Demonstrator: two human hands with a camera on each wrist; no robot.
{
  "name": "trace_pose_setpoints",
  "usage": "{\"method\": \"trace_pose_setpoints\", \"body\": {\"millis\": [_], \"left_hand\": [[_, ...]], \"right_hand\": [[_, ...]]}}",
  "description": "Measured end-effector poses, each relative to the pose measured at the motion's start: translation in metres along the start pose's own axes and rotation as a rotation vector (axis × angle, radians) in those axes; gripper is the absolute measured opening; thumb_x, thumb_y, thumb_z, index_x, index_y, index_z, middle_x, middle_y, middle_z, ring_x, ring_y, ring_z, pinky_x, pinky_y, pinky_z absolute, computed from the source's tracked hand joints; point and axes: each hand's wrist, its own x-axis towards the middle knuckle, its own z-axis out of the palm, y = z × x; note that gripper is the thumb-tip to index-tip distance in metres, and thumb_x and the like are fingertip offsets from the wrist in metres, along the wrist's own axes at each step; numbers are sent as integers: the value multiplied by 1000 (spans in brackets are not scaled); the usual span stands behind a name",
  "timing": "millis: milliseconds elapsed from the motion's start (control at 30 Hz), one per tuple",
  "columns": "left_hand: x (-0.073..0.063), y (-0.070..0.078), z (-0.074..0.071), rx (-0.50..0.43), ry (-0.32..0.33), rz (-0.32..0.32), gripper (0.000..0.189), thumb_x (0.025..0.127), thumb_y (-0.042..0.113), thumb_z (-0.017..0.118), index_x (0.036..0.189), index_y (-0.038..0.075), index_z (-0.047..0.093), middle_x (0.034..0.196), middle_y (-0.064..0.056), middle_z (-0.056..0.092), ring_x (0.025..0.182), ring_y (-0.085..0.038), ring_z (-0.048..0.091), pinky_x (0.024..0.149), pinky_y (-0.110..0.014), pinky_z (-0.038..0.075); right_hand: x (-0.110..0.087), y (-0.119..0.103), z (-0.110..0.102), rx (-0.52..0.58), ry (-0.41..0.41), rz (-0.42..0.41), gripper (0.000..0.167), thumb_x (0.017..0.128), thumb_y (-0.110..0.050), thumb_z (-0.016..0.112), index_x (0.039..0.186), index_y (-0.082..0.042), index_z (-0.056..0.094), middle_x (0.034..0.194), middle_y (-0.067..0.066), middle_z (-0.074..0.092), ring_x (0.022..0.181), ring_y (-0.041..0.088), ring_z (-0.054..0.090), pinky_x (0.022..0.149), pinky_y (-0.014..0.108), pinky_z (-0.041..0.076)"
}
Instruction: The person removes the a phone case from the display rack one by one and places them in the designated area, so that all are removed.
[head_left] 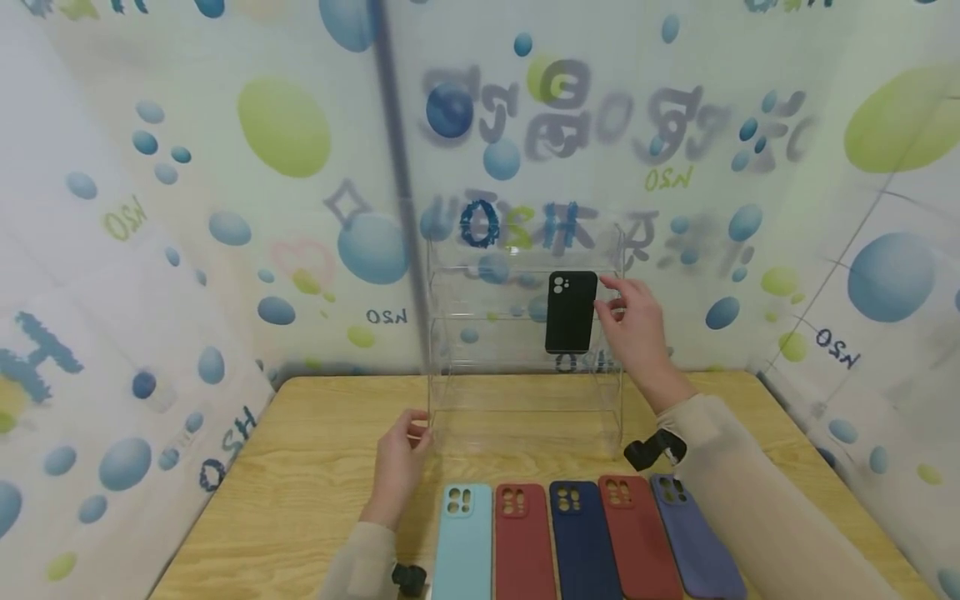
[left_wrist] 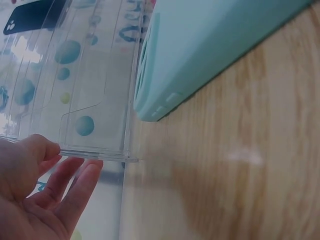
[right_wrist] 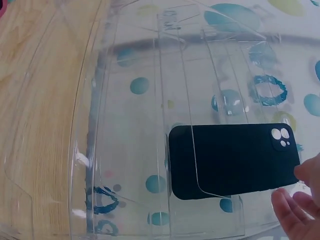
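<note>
A black phone case stands upright in an upper tier of a clear tiered rack, its camera cutouts at the top left in the head view. At the case's upper right corner, my right hand pinches it between thumb and fingertips. In the right wrist view, the rack's transparent lip crosses in front of the case. Low on the rack's left side, my left hand grips the edge of the side panel. The left wrist view shows the thumb on one face of that panel and fingers on the other.
In front of the rack, phone cases lie in a row on the wooden table: light blue, red, navy, another red and purple-blue. A patterned curtain hangs behind and at both sides.
</note>
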Motion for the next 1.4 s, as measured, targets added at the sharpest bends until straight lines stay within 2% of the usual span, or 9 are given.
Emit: {"method": "trace_pose_setpoints", "body": {"millis": [267, 633, 833, 1033, 1400], "left_hand": [[-4, 2, 1, -2, -2, 1, 23, 98, 6, 65, 121, 9, 66, 98, -11, 70, 84, -21, 65, 67, -27, 52], [-3, -2, 5, -9, -3, 1, 24, 98, 5, 65, 121, 9, 67, 99, -11, 70, 85, -21, 65, 67, -29, 54], [-3, -4, 4, -5, -2, 2, 23, 98, 5, 65, 121, 8, 67, 98, -11, 70, 84, -20, 65, 67, -28, 53], [-2, 1, -1, -13, 0, 5, 23, 98, 5, 65, 121, 9, 67, 99, -11, 70, 84, -21, 65, 65, -28, 53], [0, 1, 0, -13, 7, -14, 24, 99, 7, 65, 122, 11, 67, 100, -11, 70, 84, -21, 65, 68, -29, 54]], "right_hand": [[6, -6, 3, -52, 1, -36, 44, 102, -6, 63, 145, -4, 57, 137, 22, 55, 95, 34, 68, 83, 48, 60], [13, -1, 6, -124, -26, -55, 40, 102, -8, 64, 141, 0, 60, 136, 22, 57, 90, 34, 65, 79, 49, 58], [9, 3, 8, -113, 8, -75, 35, 102, -9, 64, 136, -4, 63, 131, 20, 61, 90, 33, 66, 78, 48, 58], [6, 3, 7, -115, 48, -90, 33, 101, -11, 66, 134, -8, 65, 123, 15, 66, 96, 31, 69, 81, 48, 60], [5, 9, 4, -10, 95, -142, 28, 96, -3, 70, 125, -4, 69, 110, 18, 69, 94, 34, 73, 79, 50, 61]]}}
